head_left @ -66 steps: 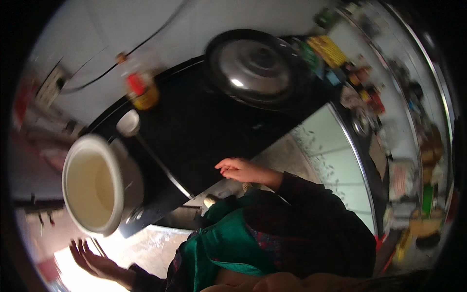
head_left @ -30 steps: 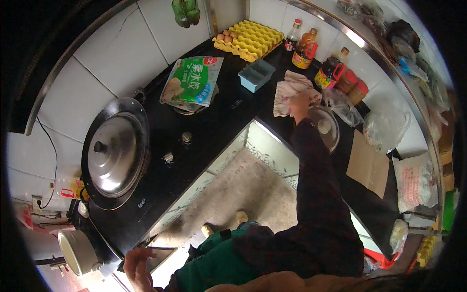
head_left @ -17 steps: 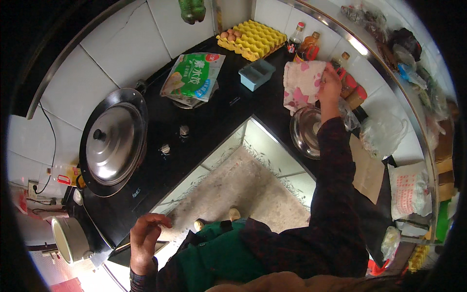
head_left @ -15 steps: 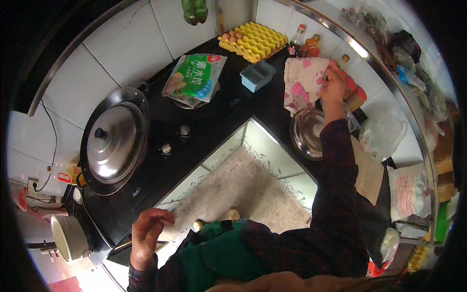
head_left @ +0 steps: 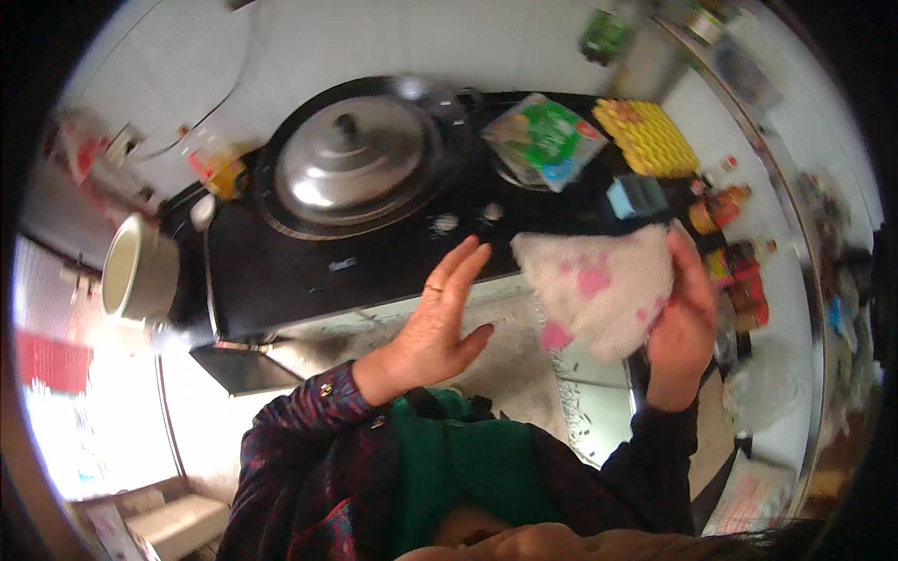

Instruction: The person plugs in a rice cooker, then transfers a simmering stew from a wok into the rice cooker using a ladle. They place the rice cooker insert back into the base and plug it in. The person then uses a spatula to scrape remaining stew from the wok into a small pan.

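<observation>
In my right hand (head_left: 687,323) I grip a fluffy white cloth (head_left: 599,294) with pink spots, its right edge pinched between thumb and fingers. The cloth hangs in the air in front of the black countertop (head_left: 253,280). Off to its left is my left hand (head_left: 440,323), raised with fingers stretched and thumb apart, holding nothing. It does not touch the cloth. Beyond both hands, a wok with a domed metal lid (head_left: 355,154) sits on the stove, and a green-and-white food packet (head_left: 543,140) lies to the right of it.
A light blue container (head_left: 636,196) stands near a yellow egg tray (head_left: 645,136) at the back right. Several sauce bottles (head_left: 720,208) line the right wall. At left are a pale pot (head_left: 140,271), a long-handled ladle (head_left: 208,262) and an oil bottle (head_left: 217,168).
My right hand has lifted the cloth off the right-hand counter and brought it nearer. My left hand has risen with its fingers stretched out. The view has turned left.
</observation>
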Demonstrator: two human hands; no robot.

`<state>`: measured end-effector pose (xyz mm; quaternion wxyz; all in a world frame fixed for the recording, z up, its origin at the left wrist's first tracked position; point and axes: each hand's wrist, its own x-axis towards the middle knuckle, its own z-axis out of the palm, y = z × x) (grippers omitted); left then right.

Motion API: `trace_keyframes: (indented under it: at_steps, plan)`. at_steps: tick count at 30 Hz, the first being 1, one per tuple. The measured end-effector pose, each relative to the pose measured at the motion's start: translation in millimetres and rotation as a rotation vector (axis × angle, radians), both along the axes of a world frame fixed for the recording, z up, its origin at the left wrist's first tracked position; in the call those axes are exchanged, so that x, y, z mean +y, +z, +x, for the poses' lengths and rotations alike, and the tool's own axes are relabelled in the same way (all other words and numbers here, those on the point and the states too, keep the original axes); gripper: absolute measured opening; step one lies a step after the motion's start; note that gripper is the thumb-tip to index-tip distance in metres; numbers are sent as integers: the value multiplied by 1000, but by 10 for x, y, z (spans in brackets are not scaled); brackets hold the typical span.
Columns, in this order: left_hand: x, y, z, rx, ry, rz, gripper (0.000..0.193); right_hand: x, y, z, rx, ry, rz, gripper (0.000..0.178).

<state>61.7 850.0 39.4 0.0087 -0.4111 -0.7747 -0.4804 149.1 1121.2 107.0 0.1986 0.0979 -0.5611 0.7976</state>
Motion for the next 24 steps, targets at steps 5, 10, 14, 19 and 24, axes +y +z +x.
trace_keyframes:
  at_steps: [5, 10, 14, 19, 24]
  plan:
    - [-705, -179, -105, -18, -69, 77, 52, -1101, -215, -90, -268, 333, -183, 69]
    - [-2096, -133, -111, -251, 8, 71, 31, -2004, -359, -456, -510, 557, -68, 64]
    - [-3240, 93, -290, -416, 241, 37, 24, -2898, -584, -1028, -312, 672, 467, 56]
    - [-4170, 316, -1047, -6, 501, -293, 35, -4081, -705, -2085, -55, 444, 953, 46]
    - [-4727, 513, -1379, 338, 718, -189, 41, -4725, -420, -2669, 336, 139, 1006, 31]
